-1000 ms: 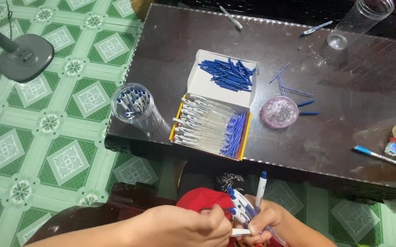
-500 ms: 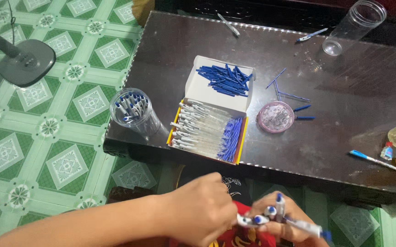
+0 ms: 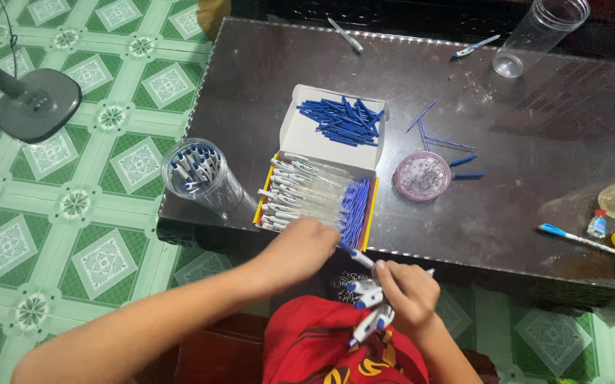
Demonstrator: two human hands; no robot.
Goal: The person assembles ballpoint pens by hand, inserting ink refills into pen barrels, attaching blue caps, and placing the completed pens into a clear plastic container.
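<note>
Left hand [image 3: 306, 250] now moved forward from beside the right hand to the near end of the open box [image 3: 316, 192] on the counter [image 3: 521, 213], fingers curled over the pen barrels [image 3: 300, 190], grip not discernible. Right hand [image 3: 408, 293] just nearer than the box, fingers clamped on several white-and-blue pens [image 3: 366, 299].

The left hand [image 3: 300, 252] has left the right hand's [image 3: 410, 295] pens [image 3: 368, 313] — now on the box [image 3: 314, 192].
</note>
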